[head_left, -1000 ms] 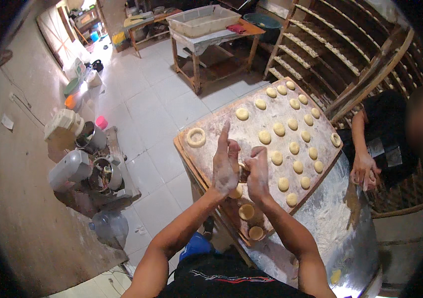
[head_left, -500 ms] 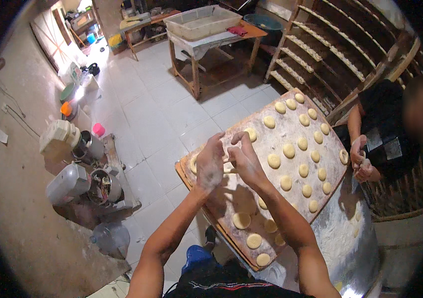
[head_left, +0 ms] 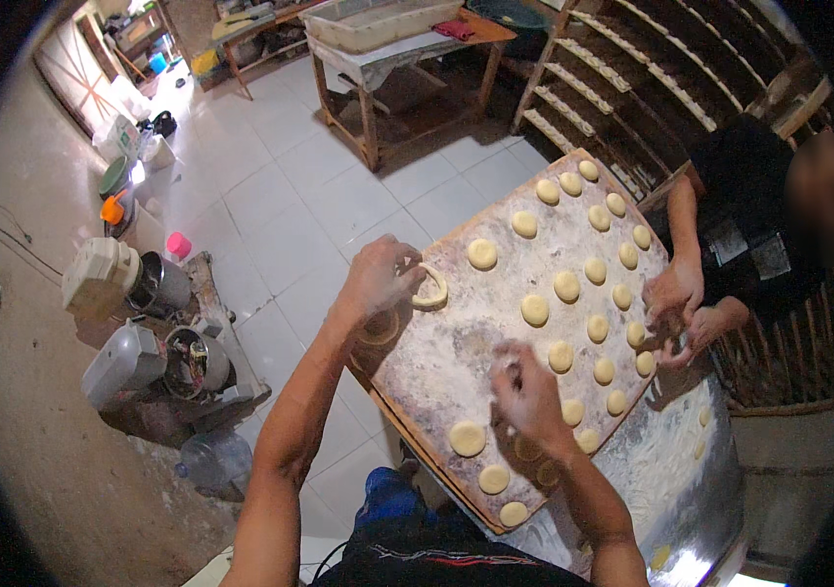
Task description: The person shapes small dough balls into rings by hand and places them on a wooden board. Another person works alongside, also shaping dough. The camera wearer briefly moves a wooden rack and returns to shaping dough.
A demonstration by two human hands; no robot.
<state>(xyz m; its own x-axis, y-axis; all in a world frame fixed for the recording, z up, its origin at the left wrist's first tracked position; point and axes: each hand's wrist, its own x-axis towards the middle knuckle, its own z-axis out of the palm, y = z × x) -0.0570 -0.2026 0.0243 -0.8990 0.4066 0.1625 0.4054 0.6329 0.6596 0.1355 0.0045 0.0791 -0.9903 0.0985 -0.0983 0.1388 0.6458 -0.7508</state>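
Observation:
My left hand (head_left: 383,279) is over the far left part of a floured wooden board (head_left: 456,362). Its fingers are closed on the edge of a pale dough ring (head_left: 430,288), which has a wide hole. Lower down and to the right, my right hand (head_left: 531,396) hovers over the board, blurred by motion, its fingers curled; whether it holds anything is unclear. Round flat dough pieces lie on the board, such as a dough disc (head_left: 467,438) left of my right hand and another disc (head_left: 561,356) just beyond it.
At the board's right edge a co-worker's hands (head_left: 676,303) work close to the dough. A floured metal surface (head_left: 671,460) lies under the board's right side. Shelves (head_left: 622,78) stand at the back right, a wooden table (head_left: 368,108) behind, mixers (head_left: 123,362) at left.
My hands have parted: the left moved left with the dough ring, the right came down toward me. The ring was stretched between both hands before. The co-worker's hands lowered to the board.

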